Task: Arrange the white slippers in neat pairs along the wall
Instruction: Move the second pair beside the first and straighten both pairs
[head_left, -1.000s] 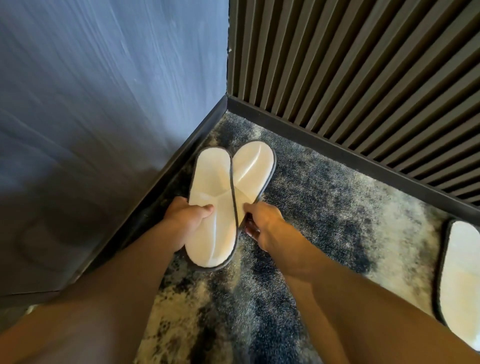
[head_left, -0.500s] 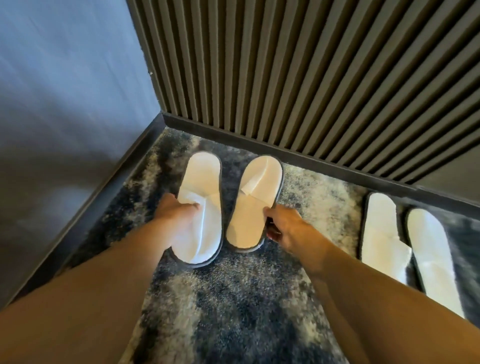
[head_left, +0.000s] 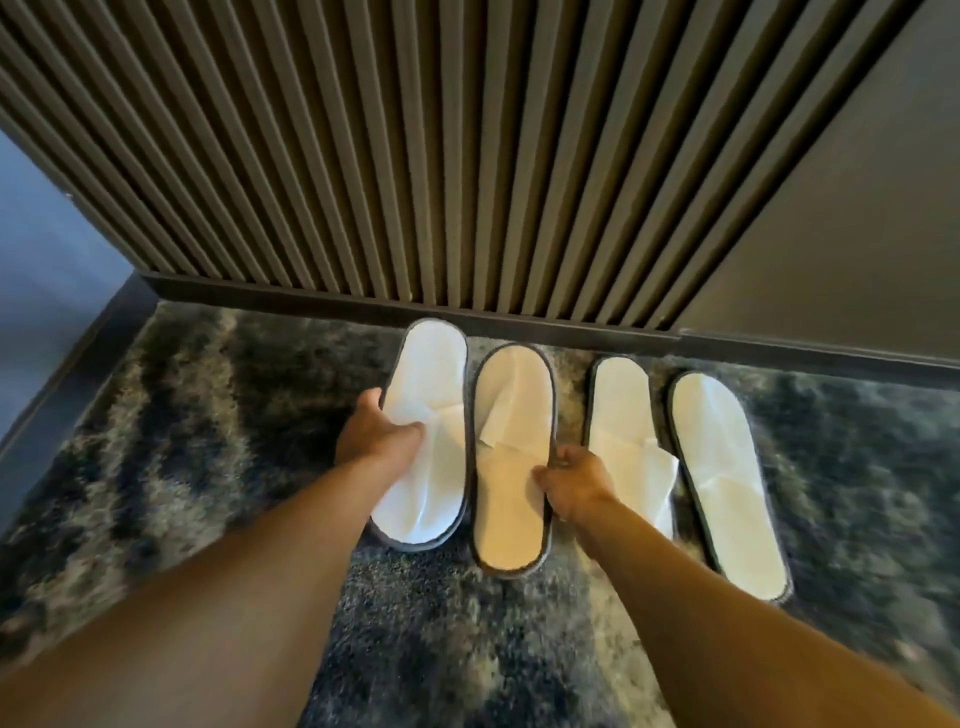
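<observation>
My left hand (head_left: 376, 434) clamped on white dark-edged cloth slipper (head_left: 423, 436), right hand (head_left: 574, 480) on its mate (head_left: 511, 457), both by slatted wall (head_left: 415, 156). Light, floppy; best held at side rim, mid-length.

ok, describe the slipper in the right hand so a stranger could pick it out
Find the ribbed slatted wall; four white slippers lie in a row on the dark carpet at its foot. Take the second from the left, gripped at its edge by the right hand. It alone looks cream-tinted, with a creased strap.
</observation>
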